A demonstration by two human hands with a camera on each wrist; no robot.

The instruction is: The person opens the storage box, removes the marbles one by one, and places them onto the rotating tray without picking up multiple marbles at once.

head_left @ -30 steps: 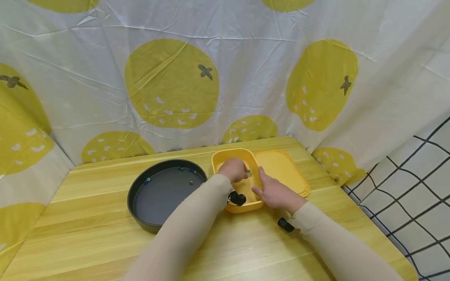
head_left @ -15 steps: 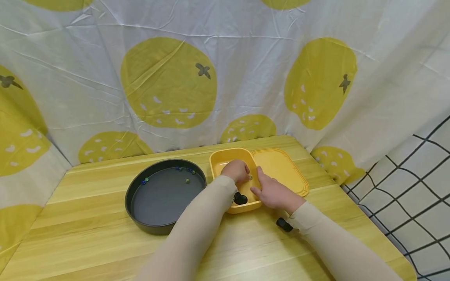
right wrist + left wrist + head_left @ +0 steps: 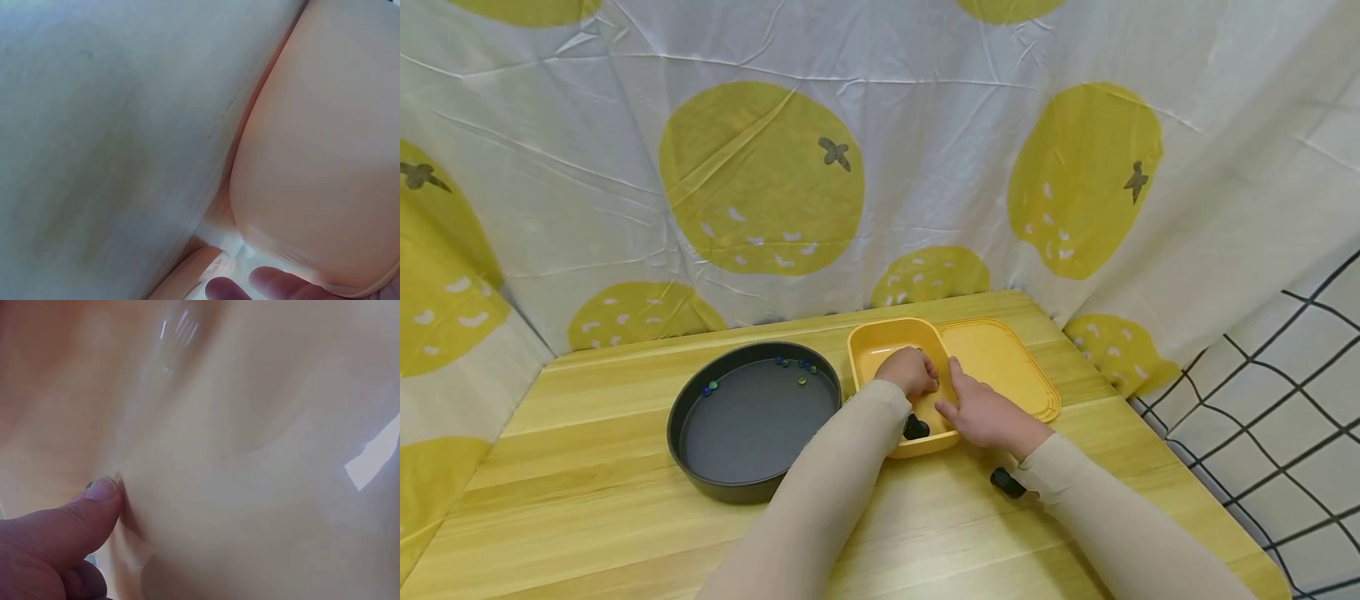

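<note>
My left hand [image 3: 908, 371] reaches down inside a yellow plastic box [image 3: 867, 336]. Its thumb and fingers pinch a small glass marble, mostly hidden; in the left wrist view a bit of green [image 3: 89, 485] shows at the thumb tip. On the box's right side rests my right hand [image 3: 991, 412], with its index finger stretched along the rim and its thumb at the near part of that wall. To the left stands a round dark grey pan [image 3: 679, 425], holding several blue and green marbles [image 3: 802, 381], most of them along its far and left edges.
A flat yellow lid [image 3: 1000, 362] lies on the wooden table [image 3: 587, 483], right beside the box. A fruit-print curtain [image 3: 917, 167] hangs behind the table. Dark grid lines [image 3: 1262, 358] cross a white surface at the right.
My left hand has shifted slightly right inside the box, and its fingers have closed over the marble that was visible there. My right hand stays at the rim.
</note>
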